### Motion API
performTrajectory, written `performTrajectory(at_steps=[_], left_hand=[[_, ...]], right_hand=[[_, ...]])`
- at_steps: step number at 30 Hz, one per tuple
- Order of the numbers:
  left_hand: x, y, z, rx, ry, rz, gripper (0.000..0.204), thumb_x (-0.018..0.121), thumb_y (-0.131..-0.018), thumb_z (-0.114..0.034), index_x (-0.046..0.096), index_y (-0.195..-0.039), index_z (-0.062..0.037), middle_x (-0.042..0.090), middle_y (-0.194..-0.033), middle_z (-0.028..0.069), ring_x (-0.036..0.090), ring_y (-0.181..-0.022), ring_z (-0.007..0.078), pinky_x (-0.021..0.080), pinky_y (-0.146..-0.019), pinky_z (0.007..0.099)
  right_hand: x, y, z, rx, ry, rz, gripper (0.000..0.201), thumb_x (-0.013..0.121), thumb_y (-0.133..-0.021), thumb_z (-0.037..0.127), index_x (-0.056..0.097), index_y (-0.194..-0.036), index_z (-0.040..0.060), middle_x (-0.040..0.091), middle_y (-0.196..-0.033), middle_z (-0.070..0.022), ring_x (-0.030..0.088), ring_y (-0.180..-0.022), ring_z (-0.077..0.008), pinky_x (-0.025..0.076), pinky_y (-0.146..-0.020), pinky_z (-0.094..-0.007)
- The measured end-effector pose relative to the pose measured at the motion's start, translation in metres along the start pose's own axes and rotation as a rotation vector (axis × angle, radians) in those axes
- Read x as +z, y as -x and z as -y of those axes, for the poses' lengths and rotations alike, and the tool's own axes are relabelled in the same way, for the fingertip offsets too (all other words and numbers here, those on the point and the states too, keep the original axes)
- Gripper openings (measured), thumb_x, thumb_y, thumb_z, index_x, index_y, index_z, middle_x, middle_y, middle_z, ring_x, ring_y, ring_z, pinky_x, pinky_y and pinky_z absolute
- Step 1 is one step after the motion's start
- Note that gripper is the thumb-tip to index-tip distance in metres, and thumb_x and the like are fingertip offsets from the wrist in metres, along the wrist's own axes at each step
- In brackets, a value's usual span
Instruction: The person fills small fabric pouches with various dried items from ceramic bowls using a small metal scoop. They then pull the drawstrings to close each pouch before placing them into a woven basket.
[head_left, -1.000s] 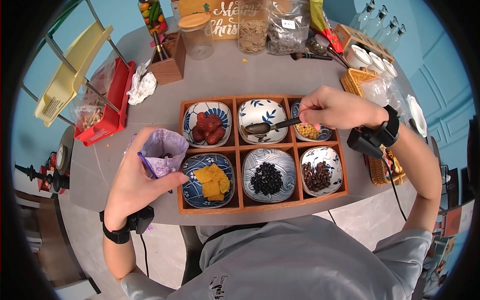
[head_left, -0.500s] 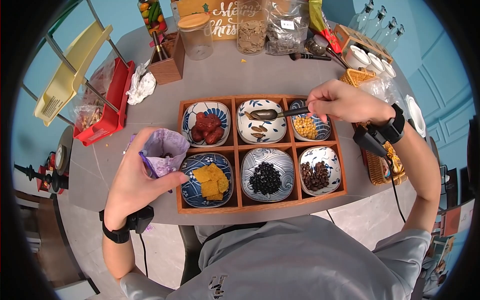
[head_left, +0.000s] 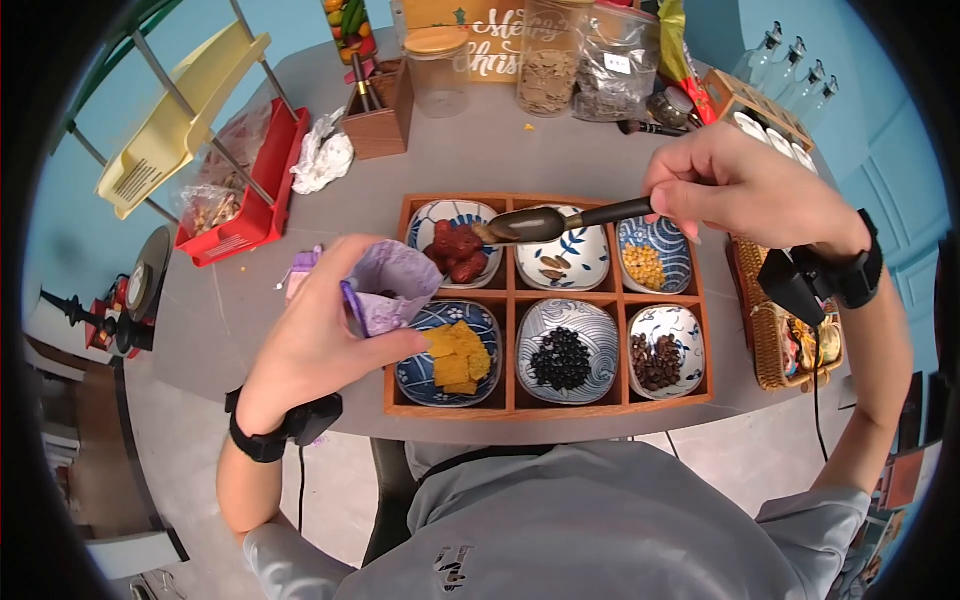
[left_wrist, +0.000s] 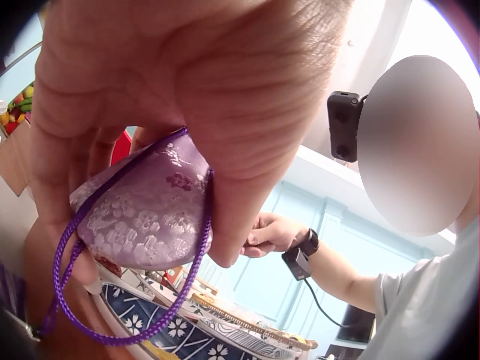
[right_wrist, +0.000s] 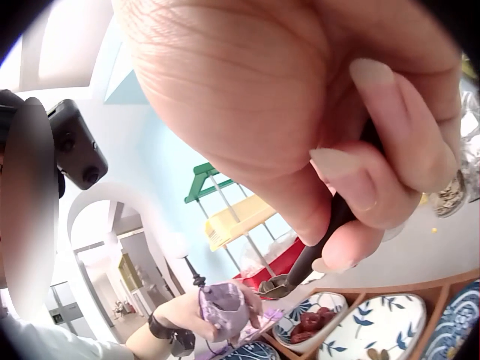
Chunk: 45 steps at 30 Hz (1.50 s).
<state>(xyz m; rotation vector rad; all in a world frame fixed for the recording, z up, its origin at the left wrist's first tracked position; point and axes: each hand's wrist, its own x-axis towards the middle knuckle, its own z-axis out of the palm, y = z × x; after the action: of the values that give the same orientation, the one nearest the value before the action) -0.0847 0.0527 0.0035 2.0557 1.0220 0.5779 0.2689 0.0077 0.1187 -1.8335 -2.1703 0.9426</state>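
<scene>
My left hand (head_left: 310,340) holds a purple drawstring pouch (left_wrist: 150,214) with its mouth open upward, beside the front-left bowl of yellow pieces (head_left: 458,355). In the right hand (head_left: 740,190) is a dark scoop (head_left: 545,224), pinched by its handle, its bowl end over the gap between the red-date bowl (head_left: 425,220) and the white leaf-patterned bowl (head_left: 590,240). A few brown slivers (head_left: 553,267) lie in that white bowl. The red dates (head_left: 460,250) are partly covered by the scoop's tip. Some dark contents show inside the pouch.
The divided wooden tray (head_left: 510,400) also has bowls of yellow kernels (head_left: 643,266), black beans (head_left: 560,358) and brown beans (head_left: 656,360). Behind it stand a wooden box (head_left: 380,120) and jars (head_left: 437,80). A red bin (head_left: 250,210) is at left, wicker baskets (head_left: 775,350) at right.
The scoop has lifted from the white bowl and moved left toward the date bowl and pouch. The left hand still holds the pouch. The head view has shifted, moving the scene rightward.
</scene>
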Motion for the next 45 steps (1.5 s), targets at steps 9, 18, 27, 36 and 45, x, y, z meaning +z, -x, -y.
performTrajectory(at_steps=[9, 18, 27, 36, 45], left_hand=[[0.000, 0.005, -0.007, 0.037, -0.020, 0.010, 0.074, 0.091, -0.070, -0.001, 0.054, -0.133, -0.0040, 0.064, -0.115, 0.0046, 0.060, -0.108, 0.0131, 0.050, -0.096, 0.0304], [-0.008, 0.033, -0.005, 0.004, 0.280, -0.122, 0.072, 0.092, -0.069, -0.006, 0.054, -0.130, -0.0042, 0.066, -0.118, 0.0061, 0.062, -0.108, 0.0146, 0.050, -0.096, 0.0311], [0.009, 0.081, -0.019, 0.092, 0.421, -0.363, 0.081, 0.094, -0.059, -0.020, 0.050, -0.125, -0.0022, 0.055, -0.127, 0.0158, 0.061, -0.104, 0.0196, 0.056, -0.079, 0.0290], [0.030, 0.099, -0.033, 0.064, 0.480, -0.340, 0.086, 0.097, -0.058, -0.022, 0.048, -0.125, -0.0020, 0.055, -0.126, 0.0166, 0.063, -0.092, 0.0164, 0.057, -0.079, 0.0292], [0.061, 0.088, -0.036, 0.099, 0.508, -0.200, 0.085, 0.100, -0.059, -0.016, 0.048, -0.126, -0.0022, 0.056, -0.124, 0.0139, 0.059, -0.101, 0.0166, 0.050, -0.085, 0.0288]], right_hand=[[0.037, -0.018, 0.054, -0.483, 0.286, -0.285, 0.011, 0.067, -0.094, 0.009, 0.061, -0.097, -0.0004, 0.056, -0.077, -0.0060, 0.056, -0.073, -0.0138, 0.043, -0.064, -0.0311], [0.013, 0.045, 0.000, -0.219, 0.048, -0.547, 0.017, 0.058, -0.097, -0.004, 0.053, -0.113, 0.0014, 0.058, -0.095, -0.0042, 0.056, -0.088, -0.0114, 0.048, -0.081, -0.0283], [0.069, 0.112, -0.111, 0.044, 0.454, -0.692, 0.018, 0.054, -0.091, -0.008, 0.056, -0.106, 0.0023, 0.061, -0.098, -0.0218, 0.062, -0.091, -0.0431, 0.050, -0.080, -0.0456], [0.148, 0.113, -0.142, 0.274, 0.358, -0.570, 0.022, 0.051, -0.092, -0.002, 0.055, -0.112, 0.0050, 0.059, -0.106, -0.0213, 0.065, -0.094, -0.0439, 0.053, -0.080, -0.0517], [0.150, 0.114, -0.140, 0.237, 0.344, -0.508, 0.028, 0.059, -0.092, 0.006, 0.054, -0.120, 0.0077, 0.061, -0.110, -0.0187, 0.067, -0.097, -0.0423, 0.055, -0.082, -0.0512]])
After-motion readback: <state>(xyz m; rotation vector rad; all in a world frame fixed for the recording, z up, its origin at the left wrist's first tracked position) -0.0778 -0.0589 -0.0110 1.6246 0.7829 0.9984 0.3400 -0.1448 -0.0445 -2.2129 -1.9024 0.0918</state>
